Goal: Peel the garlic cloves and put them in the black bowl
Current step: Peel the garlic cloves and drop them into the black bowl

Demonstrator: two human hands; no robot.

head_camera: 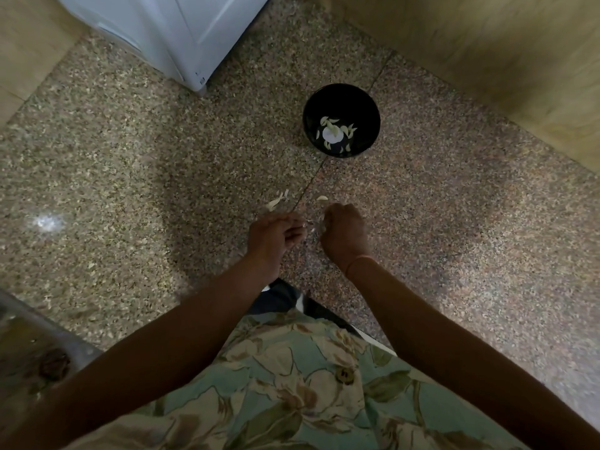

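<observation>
The left hand (276, 237) and right hand (344, 235) are probably pinching a light, slippery garlic clove (311, 228) by its ends, the bowl (370, 105) sitting at one o'clock.

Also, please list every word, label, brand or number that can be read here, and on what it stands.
No text here can be read.
On the white appliance: small dark marks near its lower corner, too small and blurred to read.
On the black bowl: no writing visible.
</observation>
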